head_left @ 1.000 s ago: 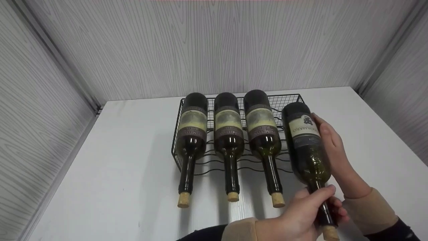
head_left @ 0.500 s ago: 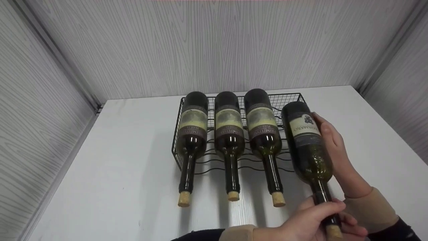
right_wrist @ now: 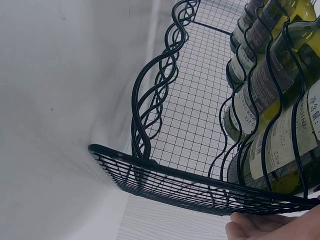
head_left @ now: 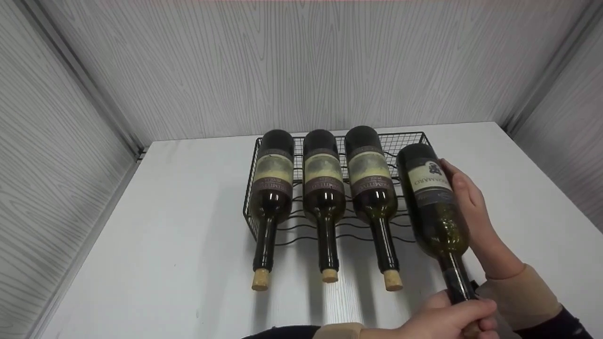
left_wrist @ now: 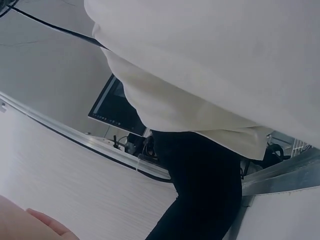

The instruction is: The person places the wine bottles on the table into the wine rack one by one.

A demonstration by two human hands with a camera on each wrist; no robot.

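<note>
A dark green wine bottle point(head_left: 440, 216) with a cream and grey label lies neck toward me at the right end of a black wire wine rack point(right_wrist: 200, 182). My left hand point(head_left: 447, 318) grips its neck near the mouth, fingers mostly covering the cork. Beside the bottle's body, my right hand point(head_left: 475, 212) stretches its fingers along the rack's right end. The right wrist view has those fingertips point(right_wrist: 242, 226) just outside the mesh side panel, and the bottle point(right_wrist: 285, 155) lying against the wavy wires. Only part of my left hand point(left_wrist: 35, 222) enters the left wrist view.
Three corked wine bottles lie side by side in the rack: left point(head_left: 272, 197), middle point(head_left: 323, 197) and right point(head_left: 374, 197). The rack stands on a white table point(head_left: 155, 245) before a grey wood-grain panel point(head_left: 301, 66). A monitor point(left_wrist: 117, 107) shows behind a person's pale garment point(left_wrist: 210, 60).
My left hand has slid down the bottle's neck toward the cork, which it now mostly covers. The right hand and the other bottles have stayed in place.
</note>
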